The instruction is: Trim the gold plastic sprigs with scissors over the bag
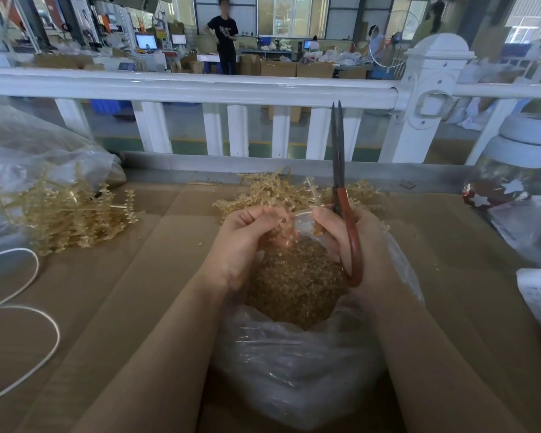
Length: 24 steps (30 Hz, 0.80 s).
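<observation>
Seen from a head-worn camera, looking down over two bare forearms at a cardboard-covered bench [138, 276].

At centre, a clear plastic bag [294, 370], mouth open, part-filled with small gold clippings [294, 289]. Directly above its mouth, both hands close together. Left hand [244, 242] curled, fingertips pinching a short gold plastic sprig [286, 221]; blurred there, so apparently a thin stem held crosswise between the two hands. Right hand [350, 242] wrapped round the red handles of a pair of scissors [341, 195], blades together and pointing straight up, away from the sprig, not yet cutting; thumb and forefinger of the same hand also nipping the sprig's other end.

Beyond the hands, a loose heap of untrimmed sprigs [297, 192] on the cardboard. At far left, a second tangle of sprigs [63, 220] spilling out of another clear bag [44, 151]. White cord [19, 307] looped at lower left. White railing [200, 89] across the back; a workshop with people behind it.

Judged on handling: very light, thin, springy moulded plastic, studded with tiny buds likely to snag on neighbours in the heap. Best held by the bare stem close to the cut, firmly enough to stop a flick when the blades close, gently enough not to bend it. Cut pieces small and prone to bounce, hence worth keeping low over the bag's mouth.
</observation>
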{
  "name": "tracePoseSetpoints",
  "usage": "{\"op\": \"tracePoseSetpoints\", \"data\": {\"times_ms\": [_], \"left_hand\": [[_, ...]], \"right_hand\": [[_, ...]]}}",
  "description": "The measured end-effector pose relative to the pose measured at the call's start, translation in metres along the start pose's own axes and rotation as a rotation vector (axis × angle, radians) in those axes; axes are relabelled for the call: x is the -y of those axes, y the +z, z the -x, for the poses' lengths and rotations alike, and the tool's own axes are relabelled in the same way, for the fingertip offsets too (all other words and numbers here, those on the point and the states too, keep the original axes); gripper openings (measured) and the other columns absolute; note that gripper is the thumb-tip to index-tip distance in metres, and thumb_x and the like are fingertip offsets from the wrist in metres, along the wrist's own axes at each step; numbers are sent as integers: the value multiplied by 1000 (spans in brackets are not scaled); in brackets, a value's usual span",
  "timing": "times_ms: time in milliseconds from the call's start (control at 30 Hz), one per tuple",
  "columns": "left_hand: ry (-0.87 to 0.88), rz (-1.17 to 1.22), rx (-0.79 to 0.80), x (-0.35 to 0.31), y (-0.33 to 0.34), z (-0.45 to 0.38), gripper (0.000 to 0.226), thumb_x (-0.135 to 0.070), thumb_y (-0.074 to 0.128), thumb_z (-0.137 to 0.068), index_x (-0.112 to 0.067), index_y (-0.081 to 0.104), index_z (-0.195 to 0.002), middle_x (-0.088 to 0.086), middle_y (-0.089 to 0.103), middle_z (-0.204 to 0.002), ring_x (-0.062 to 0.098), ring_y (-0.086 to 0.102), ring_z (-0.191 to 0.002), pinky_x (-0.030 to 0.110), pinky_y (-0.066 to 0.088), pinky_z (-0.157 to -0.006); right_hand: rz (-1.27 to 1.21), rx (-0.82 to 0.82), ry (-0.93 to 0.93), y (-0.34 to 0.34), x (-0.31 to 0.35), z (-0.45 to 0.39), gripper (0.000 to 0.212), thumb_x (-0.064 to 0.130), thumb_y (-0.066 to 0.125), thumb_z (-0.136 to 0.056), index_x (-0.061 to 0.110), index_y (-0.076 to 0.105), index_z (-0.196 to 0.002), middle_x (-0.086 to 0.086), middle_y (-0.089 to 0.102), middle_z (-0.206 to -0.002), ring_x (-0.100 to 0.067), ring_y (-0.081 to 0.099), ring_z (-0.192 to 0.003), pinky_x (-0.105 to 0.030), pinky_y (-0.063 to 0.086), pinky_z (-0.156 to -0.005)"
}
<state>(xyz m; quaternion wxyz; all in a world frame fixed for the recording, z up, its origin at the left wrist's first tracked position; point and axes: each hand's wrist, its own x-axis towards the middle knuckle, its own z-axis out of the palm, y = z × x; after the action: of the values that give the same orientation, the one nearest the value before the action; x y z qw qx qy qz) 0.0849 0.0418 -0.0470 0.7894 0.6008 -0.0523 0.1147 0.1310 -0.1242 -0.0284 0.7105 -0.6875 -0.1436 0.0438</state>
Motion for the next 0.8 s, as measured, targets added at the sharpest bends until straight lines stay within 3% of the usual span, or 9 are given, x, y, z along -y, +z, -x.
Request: {"op": "tracePoseSetpoints", "data": {"times_ms": [133,267,400,500,633,800], "left_hand": [[-28,37,-38,-2,-1,1,12,-27,70,-82,-17,77,-79,5,72,-74,12,62,-62,22,53,-63],[5,50,-109,0,0,0,12,-27,71,-82,-18,78,-77,1,68,-68,10,54,-58,22,51,-63],[63,-50,-154,2,1,-1,12,-25,69,-85,-19,78,-78,1,64,-63,10,56,-56,23,51,-60],[50,-109,-120,3,2,1,14,-28,70,-86,-19,75,-76,1,62,-61,9,55,-53,19,47,-52],[-2,-124,-47,2,2,1,18,-33,70,-84,-23,74,-70,-2,47,-53,6,35,-43,12,34,-43],[-80,-195,67,0,4,1,14,-18,74,-81,-6,72,-89,2,63,-73,8,39,-55,18,32,-51]], "right_hand": [[10,-28,-23,2,-3,-2,15,24,73,-89,10,69,-93,5,64,-63,2,58,-49,-10,44,-49],[11,-78,-70,3,-8,-7,10,27,81,-82,23,73,-76,7,73,-72,-7,69,-68,-22,58,-65],[76,-62,-113,3,-13,-8,11,33,82,-81,25,74,-79,7,74,-76,-2,69,-69,-9,49,-59],[138,-12,-121,4,-14,-9,6,27,79,-86,22,76,-85,6,75,-77,-6,70,-70,-10,50,-59],[94,20,-158,5,-15,-9,12,16,73,-90,19,75,-79,7,75,-71,-3,71,-66,-9,49,-59],[30,33,-162,3,-17,-9,23,22,73,-91,33,76,-71,1,75,-75,-12,73,-71,-17,55,-66]]}}
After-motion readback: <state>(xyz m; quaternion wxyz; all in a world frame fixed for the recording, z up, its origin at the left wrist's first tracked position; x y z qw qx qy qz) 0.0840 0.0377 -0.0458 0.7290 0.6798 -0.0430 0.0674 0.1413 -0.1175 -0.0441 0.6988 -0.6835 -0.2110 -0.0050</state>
